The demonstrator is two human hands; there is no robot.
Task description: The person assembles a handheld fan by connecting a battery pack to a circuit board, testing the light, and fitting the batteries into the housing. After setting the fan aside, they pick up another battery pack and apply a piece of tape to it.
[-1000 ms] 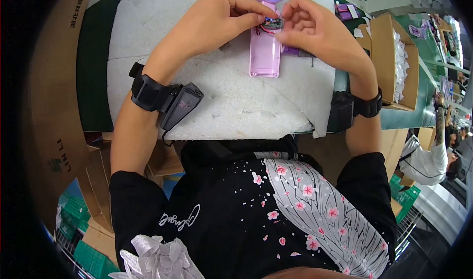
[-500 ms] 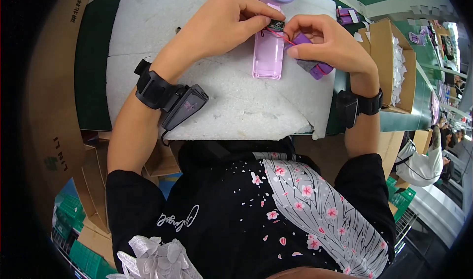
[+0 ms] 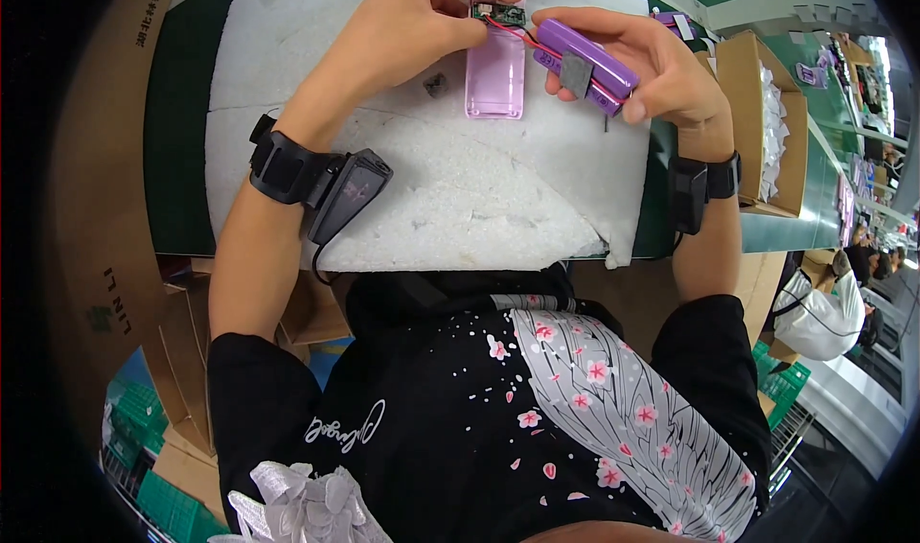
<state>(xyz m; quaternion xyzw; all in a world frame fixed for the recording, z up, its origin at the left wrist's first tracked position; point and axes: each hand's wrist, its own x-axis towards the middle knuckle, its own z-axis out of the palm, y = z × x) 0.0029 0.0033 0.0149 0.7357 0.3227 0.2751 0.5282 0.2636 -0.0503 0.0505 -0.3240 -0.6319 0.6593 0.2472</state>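
Observation:
A lilac handheld-fan housing [image 3: 495, 88] lies open-side up, its fan head mostly cut off by the top edge of the view. A small green circuit board [image 3: 500, 13] sits at the upper end of its hollow. My left hand [image 3: 422, 21] is closed round that end, thumb at the side edge and index finger stretched over the top beside the board. Red and black wires run from the board to a purple two-cell battery pack [image 3: 602, 59] with a grey pad on it. My right hand [image 3: 661, 69] holds this pack tilted, just right of the housing.
White foam sheet [image 3: 412, 207] covers the green bench. Small dark bits [image 3: 436, 85] lie left of the housing. On the right stands a cardboard box [image 3: 791, 150] with white pieces inside; another purple pack [image 3: 678, 23] lies behind it. Tall cardboard [image 3: 96, 207] borders the left.
The housing has shifted up and left with my left hand, whose fingers have moved off the board's face. My right hand has raised and turned the battery pack, showing both cells.

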